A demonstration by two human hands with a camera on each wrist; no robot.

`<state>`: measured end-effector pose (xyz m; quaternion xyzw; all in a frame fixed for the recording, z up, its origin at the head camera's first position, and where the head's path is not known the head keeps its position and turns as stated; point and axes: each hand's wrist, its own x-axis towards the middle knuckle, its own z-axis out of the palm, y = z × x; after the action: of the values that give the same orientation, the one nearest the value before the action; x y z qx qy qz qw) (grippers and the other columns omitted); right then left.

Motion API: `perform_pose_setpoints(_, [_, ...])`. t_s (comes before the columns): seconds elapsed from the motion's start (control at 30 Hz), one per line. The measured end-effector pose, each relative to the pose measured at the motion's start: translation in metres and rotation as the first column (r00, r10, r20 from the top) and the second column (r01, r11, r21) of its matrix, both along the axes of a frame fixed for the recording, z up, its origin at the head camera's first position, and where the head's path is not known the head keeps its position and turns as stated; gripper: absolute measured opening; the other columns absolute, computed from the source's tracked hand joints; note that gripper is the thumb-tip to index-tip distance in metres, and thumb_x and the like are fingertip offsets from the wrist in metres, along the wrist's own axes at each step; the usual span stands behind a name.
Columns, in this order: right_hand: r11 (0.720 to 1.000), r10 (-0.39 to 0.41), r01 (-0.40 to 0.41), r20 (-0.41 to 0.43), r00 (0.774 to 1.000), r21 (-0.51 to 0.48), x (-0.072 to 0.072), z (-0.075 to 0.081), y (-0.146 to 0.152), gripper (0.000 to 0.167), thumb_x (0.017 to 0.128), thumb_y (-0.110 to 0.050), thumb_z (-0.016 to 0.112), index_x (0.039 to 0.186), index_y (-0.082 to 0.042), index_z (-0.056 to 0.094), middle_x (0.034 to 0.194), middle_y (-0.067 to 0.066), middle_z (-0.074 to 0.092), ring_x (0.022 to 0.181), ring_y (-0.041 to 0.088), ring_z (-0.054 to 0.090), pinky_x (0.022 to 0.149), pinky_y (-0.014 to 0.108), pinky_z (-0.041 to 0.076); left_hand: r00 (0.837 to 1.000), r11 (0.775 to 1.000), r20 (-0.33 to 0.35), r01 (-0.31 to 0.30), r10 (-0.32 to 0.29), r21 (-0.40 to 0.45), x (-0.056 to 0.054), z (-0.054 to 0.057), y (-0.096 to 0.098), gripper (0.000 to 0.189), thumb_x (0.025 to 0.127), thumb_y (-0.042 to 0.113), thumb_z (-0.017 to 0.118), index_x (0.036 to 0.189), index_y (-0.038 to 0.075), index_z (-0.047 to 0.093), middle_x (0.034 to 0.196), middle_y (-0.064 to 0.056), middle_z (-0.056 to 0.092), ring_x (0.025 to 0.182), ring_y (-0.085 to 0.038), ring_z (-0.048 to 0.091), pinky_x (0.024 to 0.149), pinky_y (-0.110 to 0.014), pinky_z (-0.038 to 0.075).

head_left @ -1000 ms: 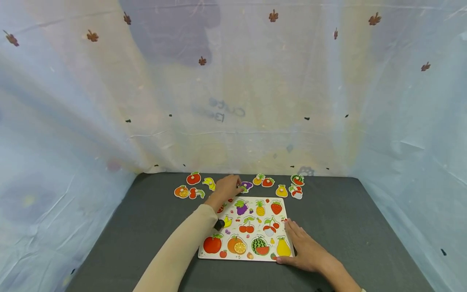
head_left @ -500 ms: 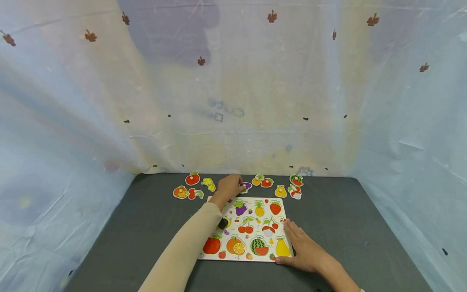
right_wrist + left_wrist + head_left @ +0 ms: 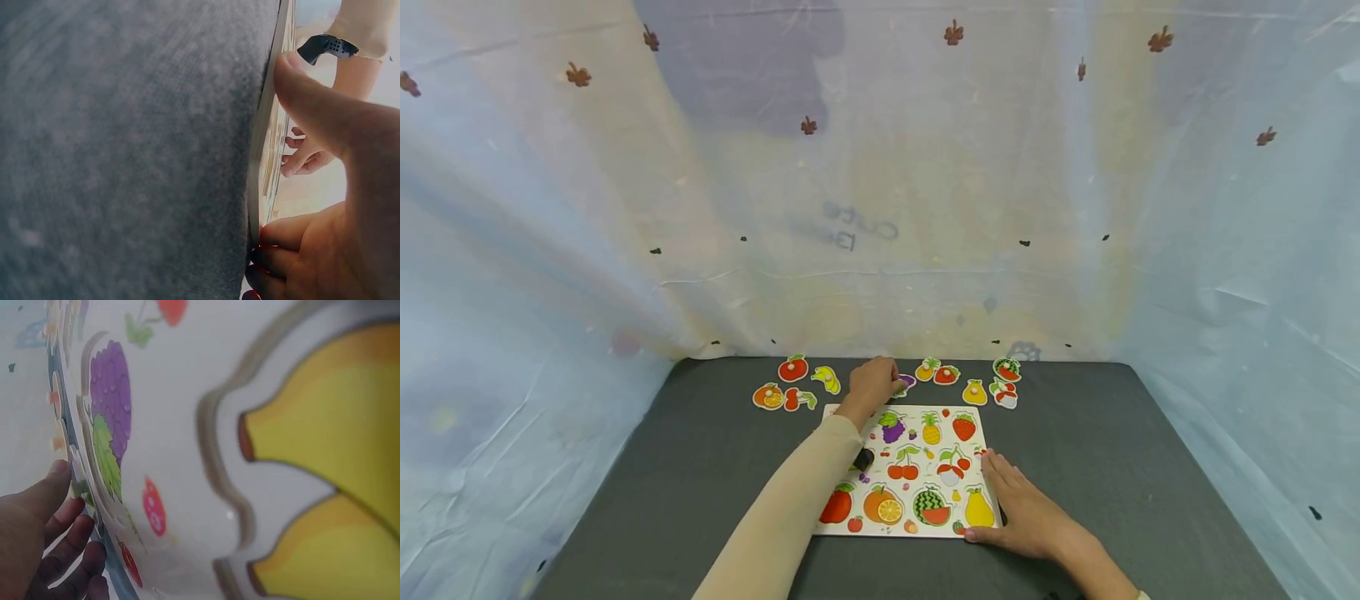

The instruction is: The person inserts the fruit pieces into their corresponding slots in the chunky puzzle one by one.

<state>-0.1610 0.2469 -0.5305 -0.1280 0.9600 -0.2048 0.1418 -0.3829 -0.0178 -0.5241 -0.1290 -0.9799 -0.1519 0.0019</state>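
A white fruit puzzle board (image 3: 931, 475) lies on the dark table, with printed fruit in its recesses. My left hand (image 3: 874, 385) reaches across its left side to the far edge. There its thumb and forefinger pinch the grape puzzle piece (image 3: 907, 382), partly hidden by the fingers; in the left wrist view a small green knob (image 3: 79, 487) shows between thumb and forefinger. My right hand (image 3: 1026, 510) rests along the board's right edge, fingers extended and thumb at the near corner. The right wrist view shows this thumb (image 3: 306, 94) against the board's edge (image 3: 255, 187).
Behind the board, puzzle pieces lie loose: apple (image 3: 793, 368), orange (image 3: 768, 397), cherry (image 3: 799, 399), banana (image 3: 826, 380), pineapple (image 3: 927, 369), strawberry (image 3: 947, 375), pear (image 3: 974, 392), watermelon (image 3: 1007, 369) and a red-and-white fruit (image 3: 1003, 392). A pale curtain (image 3: 880, 300) hangs behind the table.
The left hand and forearm have shifted slightly to the right, staying at the grape piece and covering more of the banana recess. The right hand keeps its place on the board.
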Motion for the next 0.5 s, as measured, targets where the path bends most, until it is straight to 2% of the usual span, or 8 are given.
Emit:
perform_pose_setpoints(0.17, [1.0, 0.001, -0.001, 0.0, 1.0, 0.006, -0.0006, -0.0007, 0.0, 0.13, 0.078, -0.075, 0.082, 0.17, -0.002, 0.025, 0.177, 0.017, 0.024, 0.162, 0.038, 0.026, 0.128, 0.059, 0.027, 1.0, 0.999, 0.006, -0.029, 0.029, -0.023, -0.0015, 0.0, 0.0017, 0.028, 0.099, 0.044, 0.078, 0.092, 0.019, 0.066, 0.089, 0.003, 0.061, 0.078, -0.015, 0.059, 0.075, -0.038, 0.054])
perform_pose_setpoints(0.5, [1.0, 0.005, -0.005, -0.006, 1.0, 0.001, -0.0012, -0.0019, 0.0005, 0.131, 0.078, -0.075, 0.082, 0.17, -0.002, 0.024, 0.177, 0.017, 0.024, 0.162, 0.038, 0.026, 0.13, 0.058, 0.023, 0.999, 0.999, -0.003, -0.032, 0.032, 0.024, 0.0009, -0.0011, 0.0024, 0.026, 0.101, 0.038, 0.077, 0.091, 0.018, 0.065, 0.085, 0.004, 0.061, 0.076, -0.015, 0.058, 0.076, -0.039, 0.055])
